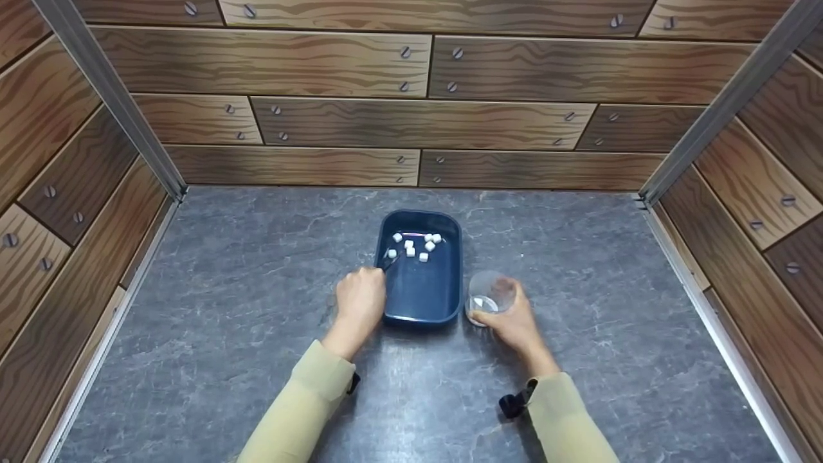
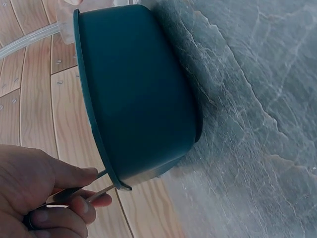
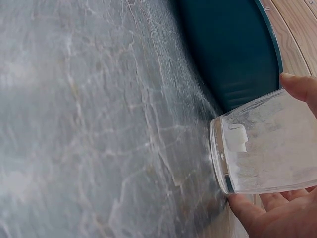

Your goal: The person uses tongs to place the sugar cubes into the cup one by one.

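My left hand (image 1: 361, 297) grips dark tweezers (image 2: 67, 194), whose two arms reach over the rim of a dark blue tray (image 1: 421, 289). In the head view their tips (image 1: 388, 262) are right at a small white cube (image 1: 392, 254) near the tray's left wall. Several other white cubes (image 1: 410, 251) lie scattered in the tray's far half. Beside the tray's right wall, my right hand (image 1: 516, 319) holds a clear cup (image 1: 483, 289), thumb and fingers around it. A white piece (image 3: 238, 138) shows at the bottom of this cup.
The grey marbled surface (image 1: 257, 270) lies under the tray and cup. Wood-patterned panels (image 1: 341, 167) close off the back and both sides, with metal posts (image 1: 122, 103) at the corners. A dark wrist device (image 1: 514, 404) sits at the right sleeve's cuff.
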A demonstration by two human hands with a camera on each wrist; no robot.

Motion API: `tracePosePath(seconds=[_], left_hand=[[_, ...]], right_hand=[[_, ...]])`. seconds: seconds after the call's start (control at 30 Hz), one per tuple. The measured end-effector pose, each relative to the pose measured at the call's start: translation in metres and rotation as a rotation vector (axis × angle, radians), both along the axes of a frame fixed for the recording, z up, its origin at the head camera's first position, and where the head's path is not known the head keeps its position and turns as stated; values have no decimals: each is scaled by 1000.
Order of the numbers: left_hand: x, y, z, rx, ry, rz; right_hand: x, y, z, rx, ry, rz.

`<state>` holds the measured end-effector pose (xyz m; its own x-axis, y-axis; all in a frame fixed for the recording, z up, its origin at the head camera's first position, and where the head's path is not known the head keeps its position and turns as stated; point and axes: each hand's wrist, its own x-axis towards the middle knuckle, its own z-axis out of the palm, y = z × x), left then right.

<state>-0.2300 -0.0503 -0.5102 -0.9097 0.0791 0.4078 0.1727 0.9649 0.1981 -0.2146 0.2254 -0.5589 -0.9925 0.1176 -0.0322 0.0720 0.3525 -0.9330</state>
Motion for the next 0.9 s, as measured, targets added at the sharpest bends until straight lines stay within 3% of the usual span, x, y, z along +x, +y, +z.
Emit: tracePosePath(seconds=[0.23,0.53,0.9], left_hand=[[-3,1,0,-3,-9,3],[-7,3,-2,-20,-69,10],[-13,5,-6,-30,-54,14]], right_hand=[[0,0,1,-6,10,0],[1,-2,0,-41,37,5],[1,-2,0,-24,25,-13]])
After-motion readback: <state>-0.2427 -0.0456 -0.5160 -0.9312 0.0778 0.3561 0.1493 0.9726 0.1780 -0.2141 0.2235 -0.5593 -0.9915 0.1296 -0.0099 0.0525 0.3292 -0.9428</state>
